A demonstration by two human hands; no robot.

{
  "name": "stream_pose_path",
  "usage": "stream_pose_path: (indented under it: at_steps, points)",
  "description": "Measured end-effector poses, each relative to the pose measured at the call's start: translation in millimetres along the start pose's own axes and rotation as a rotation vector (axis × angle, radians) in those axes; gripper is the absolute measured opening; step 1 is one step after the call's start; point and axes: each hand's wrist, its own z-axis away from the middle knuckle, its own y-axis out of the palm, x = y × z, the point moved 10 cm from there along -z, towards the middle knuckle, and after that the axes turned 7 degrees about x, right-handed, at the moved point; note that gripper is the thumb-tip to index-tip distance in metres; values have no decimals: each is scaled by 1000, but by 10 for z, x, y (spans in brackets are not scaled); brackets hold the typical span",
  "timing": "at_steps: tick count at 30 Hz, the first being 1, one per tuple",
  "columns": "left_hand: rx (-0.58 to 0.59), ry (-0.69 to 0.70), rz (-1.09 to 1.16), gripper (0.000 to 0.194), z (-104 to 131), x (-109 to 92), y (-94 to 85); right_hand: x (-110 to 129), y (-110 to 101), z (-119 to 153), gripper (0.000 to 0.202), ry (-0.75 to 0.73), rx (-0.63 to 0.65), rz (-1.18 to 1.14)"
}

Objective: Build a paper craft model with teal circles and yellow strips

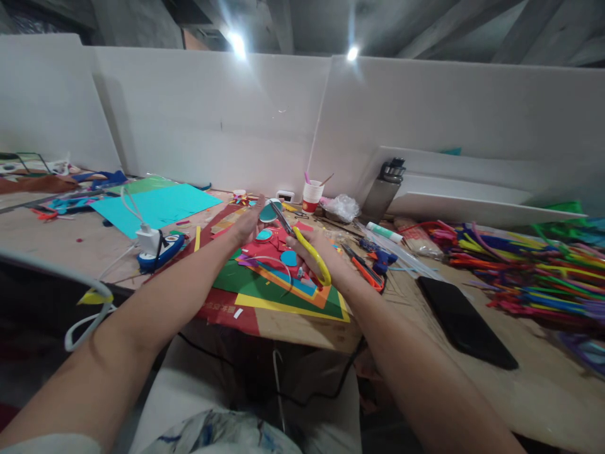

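My right hand [314, 253] is closed round the yellow handles of a pair of scissors [322, 261], whose blades point up and to the left. The blades reach the edge of a small teal piece with a pale rim [268, 212]. That piece is pinched in my left hand [250, 222], just left of the scissors. Below both hands lie red sheets [253, 248], another round teal piece [263, 235] and a blue piece [288, 258]. Stacked under them are green, orange and yellow sheets [255, 301].
A large turquoise sheet [165, 208] and a blue power strip [163, 253] are on the left. Paper cups [312, 197] and a grey bottle [382, 192] stand at the back. On the right are a black phone [466, 321], a blue glue gun [382, 257] and colourful pipe cleaners [529, 271].
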Motion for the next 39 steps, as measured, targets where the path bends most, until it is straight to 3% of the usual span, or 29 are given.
stream_pose_path:
  at_steps: [12, 17, 20, 26, 30, 39]
  points:
    - [-24, 56, 7, 54, 19, -65, -2, 77, -16, 2, 33, -23, 8, 75]
    - [-52, 118, 13, 48, 2, -132, -25, 212, -40, 37, 34, -133, -30, 212]
    - [-65, 159, 45, 46, 26, -211, -6, 179, 19, 81, 38, -84, 31, 121]
    - [-31, 21, 162, 47, 93, -179, 107, 113, 93, 115, 43, -27, 125, -31]
    - [-5, 2, 185, 51, 106, -167, 147, 57, 132, 98, 46, -13, 168, -84]
    - [-2, 23, 210, 48, 96, -166, 142, 110, 71, 116, 55, -36, 115, -33]
